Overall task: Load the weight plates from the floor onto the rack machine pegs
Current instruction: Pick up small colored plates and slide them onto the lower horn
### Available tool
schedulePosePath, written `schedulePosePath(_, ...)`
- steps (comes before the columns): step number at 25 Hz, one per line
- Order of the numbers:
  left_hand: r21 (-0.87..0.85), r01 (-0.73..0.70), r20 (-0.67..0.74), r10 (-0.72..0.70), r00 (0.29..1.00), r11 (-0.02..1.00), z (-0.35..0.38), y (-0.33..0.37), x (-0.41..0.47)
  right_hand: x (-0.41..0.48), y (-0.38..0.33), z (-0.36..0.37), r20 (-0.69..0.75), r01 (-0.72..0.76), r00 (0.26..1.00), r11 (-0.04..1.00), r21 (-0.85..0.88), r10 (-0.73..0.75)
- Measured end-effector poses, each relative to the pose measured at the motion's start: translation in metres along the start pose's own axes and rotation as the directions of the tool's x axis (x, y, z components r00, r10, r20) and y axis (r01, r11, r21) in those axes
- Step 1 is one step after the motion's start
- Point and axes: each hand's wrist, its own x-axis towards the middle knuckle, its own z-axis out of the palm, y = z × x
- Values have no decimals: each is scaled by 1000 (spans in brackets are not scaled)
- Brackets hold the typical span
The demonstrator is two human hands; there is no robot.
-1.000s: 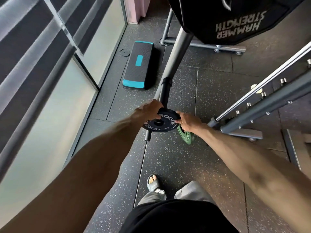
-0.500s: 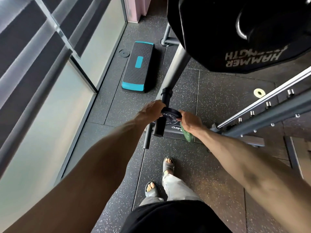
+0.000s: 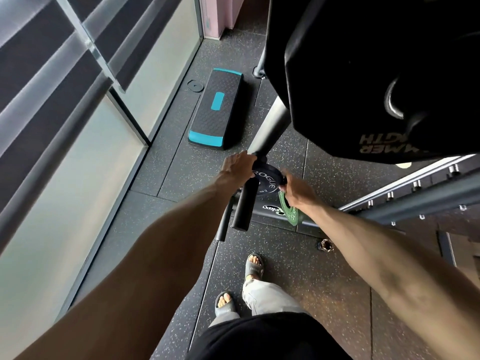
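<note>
**Black plate on peg, green one left**

Status: the small black ROGUE plate (image 3: 268, 181) is threaded around the black peg (image 3: 242, 209), far up it near the collar, with the peg's free end sticking out toward the camera. Looks seated or nearly so.

Hands: left hand (image 3: 237, 166) has its fingers curled over the plate's left rim. Right hand (image 3: 296, 189) pinches the right rim. Neither has let go.

Done, best guess: the big Hammer Strength plate (image 3: 363, 87) is already up on the machine, plus this black one.

Left: the green plate (image 3: 291, 211) sits low, just under the right hand by the machine base. Can't tell if it's on the floor (image 3: 298, 276) or hung on something.

Count:
- 1 small black plate
- 1 green plate
- 1 large black plate
- 1 pale disc (image 3: 404, 165) on the floor, mostly hidden, may be another plate

Also 1 step platform (image 3: 218, 118), not involved.
</note>
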Motion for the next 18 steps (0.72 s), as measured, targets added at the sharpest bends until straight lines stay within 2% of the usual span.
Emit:
schedulePosePath(2, -8, 53, 4, -53, 999, 999, 4, -5, -6, -8, 6, 7, 29, -80, 996, 997, -6, 81)
schedulePosePath(4, -18, 94, -85, -95, 992, 995, 11, -7, -19, -23, 13, 15, 85, -129, 986, 982, -136, 142)
schedulePosePath(7, -64, 156, -270, -168, 948, 986, 22, 0, -48, -48, 13, 25, 244, -94, 957, 965, -243, 155)
schedulePosePath(10, -103, 92, -316, -121, 941, 990, 31, 4, -85, -71, 5, 34, 346, 2, 936, 983, -186, 63)
schedulePosePath(12, -126, 12, -199, -37, 979, 992, 35, 3, -107, -84, -4, 38, 409, 40, 912, 994, -105, 6)
schedulePosePath(14, -206, -3, 47, 13, 999, 979, 39, 2, -128, -97, -16, 38, 453, 79, 888, 997, 8, -74)
schedulePosePath(16, -238, 36, 281, 33, 959, 971, 43, -6, -142, -104, -26, 36, 448, 95, 884, 989, 109, -134)
schedulePosePath(18, -240, 91, 441, 25, 897, 967, 45, -20, -153, -108, -34, 36, 411, 77, 898, 977, 200, -155)
